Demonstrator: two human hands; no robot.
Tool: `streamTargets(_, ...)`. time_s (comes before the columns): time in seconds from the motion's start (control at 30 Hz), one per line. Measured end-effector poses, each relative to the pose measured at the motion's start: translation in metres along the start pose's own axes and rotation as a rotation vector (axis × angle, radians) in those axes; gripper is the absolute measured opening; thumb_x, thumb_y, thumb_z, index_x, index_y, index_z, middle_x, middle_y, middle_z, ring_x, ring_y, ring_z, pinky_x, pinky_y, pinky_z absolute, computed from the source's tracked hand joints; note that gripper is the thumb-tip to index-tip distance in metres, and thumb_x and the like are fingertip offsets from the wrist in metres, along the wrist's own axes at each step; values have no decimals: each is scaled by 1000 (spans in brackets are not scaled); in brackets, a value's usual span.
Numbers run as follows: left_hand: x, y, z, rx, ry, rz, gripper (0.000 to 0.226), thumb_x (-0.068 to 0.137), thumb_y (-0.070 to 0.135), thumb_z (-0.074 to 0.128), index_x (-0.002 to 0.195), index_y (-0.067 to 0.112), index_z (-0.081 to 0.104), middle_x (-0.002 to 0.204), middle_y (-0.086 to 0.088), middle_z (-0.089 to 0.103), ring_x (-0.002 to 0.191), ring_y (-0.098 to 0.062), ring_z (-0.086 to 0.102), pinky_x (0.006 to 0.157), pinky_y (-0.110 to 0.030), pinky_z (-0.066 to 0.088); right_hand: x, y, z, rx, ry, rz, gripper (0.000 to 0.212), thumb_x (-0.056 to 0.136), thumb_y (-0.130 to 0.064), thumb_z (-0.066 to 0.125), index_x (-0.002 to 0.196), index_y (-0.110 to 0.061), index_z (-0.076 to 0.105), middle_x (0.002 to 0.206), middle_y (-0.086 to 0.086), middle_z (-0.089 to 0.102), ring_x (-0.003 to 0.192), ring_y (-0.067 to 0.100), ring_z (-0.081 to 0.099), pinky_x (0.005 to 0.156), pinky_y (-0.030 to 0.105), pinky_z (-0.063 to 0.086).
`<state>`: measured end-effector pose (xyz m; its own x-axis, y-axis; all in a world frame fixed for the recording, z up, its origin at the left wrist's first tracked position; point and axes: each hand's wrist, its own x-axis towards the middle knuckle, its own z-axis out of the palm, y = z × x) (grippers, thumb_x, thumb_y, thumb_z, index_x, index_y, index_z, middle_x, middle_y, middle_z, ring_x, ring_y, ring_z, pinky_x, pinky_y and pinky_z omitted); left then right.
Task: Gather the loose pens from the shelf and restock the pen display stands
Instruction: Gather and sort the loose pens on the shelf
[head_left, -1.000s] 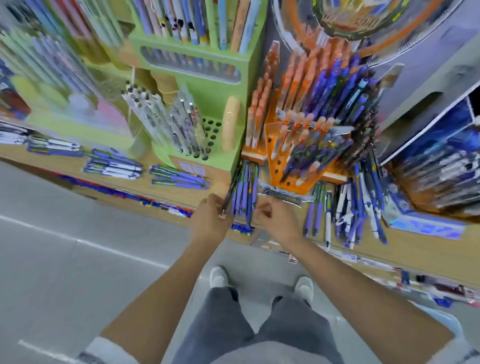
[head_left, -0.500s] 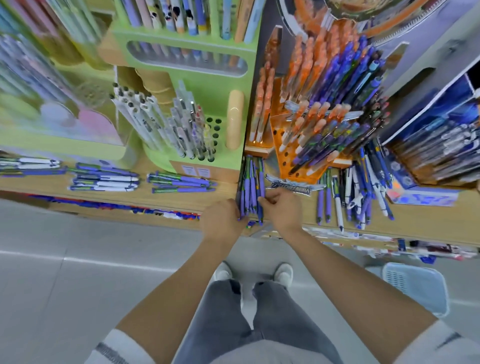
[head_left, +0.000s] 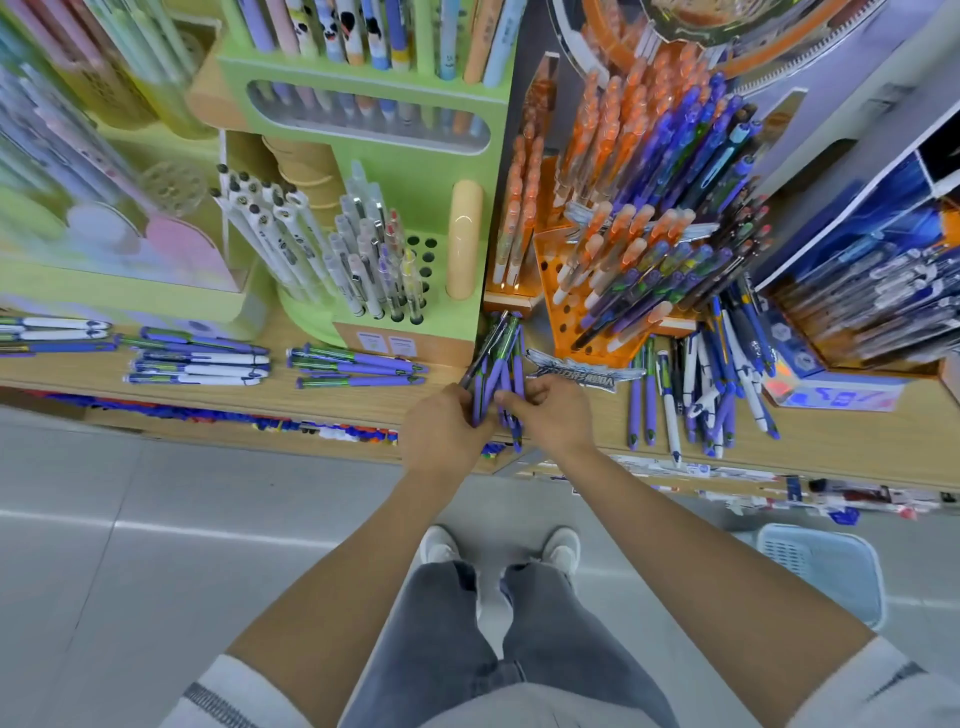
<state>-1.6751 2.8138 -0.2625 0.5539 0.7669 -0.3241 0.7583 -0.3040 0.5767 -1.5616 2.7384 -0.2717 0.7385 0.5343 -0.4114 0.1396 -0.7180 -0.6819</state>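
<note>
The person is stretching the bare left forearm (head_left: 332, 577) and the bare right forearm (head_left: 711, 566) forward and inward, so the two hands are meeting in front of the body. The left hand (head_left: 441, 434) is turning its back to the camera, its fingers curling round the near end of a bundle of slim purple plastic pens (head_left: 500, 364). The right hand (head_left: 558, 418) is sitting just beside it, knuckles up, with thumb and curled fingertips pinching the same bundle from the other side. Both wrists are lying roughly in line with their forearms.
</note>
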Motion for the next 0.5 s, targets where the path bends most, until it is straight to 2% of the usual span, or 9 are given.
streamTargets(0.07,4,2,1,67,-7,-1,30,82,47,67,79,17,64,67,-2,62,66,-24,60,51,-28,37,2,-4,-4,-58,-19,-5,28,81,-28,74,58,-21,59,64,5,66,60,17,58,60,31,45)
streamTargets(0.17,7,4,0,71,-12,-17,26,82,41,67,77,16,68,65,-2,61,64,-24,58,48,-26,32,4,-5,-9,-96,-53,18,33,82,-21,66,53,-14,51,51,2,50,51,15,46,53,29,36)
streamTargets(0.23,8,4,0,13,-7,-11,24,81,39,67,74,16,70,62,-2,62,62,-24,59,47,-26,32,4,-1,-11,-29,-70,38,26,82,-19,63,62,-6,55,55,6,53,54,17,49,57,31,41)
streamTargets(0.3,8,4,2,19,-10,18,24,81,41,66,75,19,71,62,-2,66,64,-23,62,49,-28,41,5,4,-10,78,-102,66,21,83,-17,61,69,-1,61,65,16,62,60,23,57,66,40,54)
streamTargets(0.37,8,4,2,31,-26,19,25,81,42,67,77,19,72,64,-2,68,65,-22,64,54,-32,50,6,7,-10,196,-155,98,19,87,-13,60,73,-1,64,67,16,63,58,22,59,67,42,58)
streamTargets(0.43,11,6,2,18,-48,-1,29,80,40,68,69,14,71,59,-4,65,61,-24,62,51,-30,47,5,6,-11,270,-199,106,22,91,-17,63,84,4,66,67,11,60,59,19,59,68,38,59)
streamTargets(0.5,12,9,1,28,-54,-26,36,79,37,68,55,11,60,50,-5,54,53,-25,54,45,-25,33,5,7,-13,296,-225,88,26,91,-21,66,94,5,68,67,7,61,61,18,60,72,37,59)
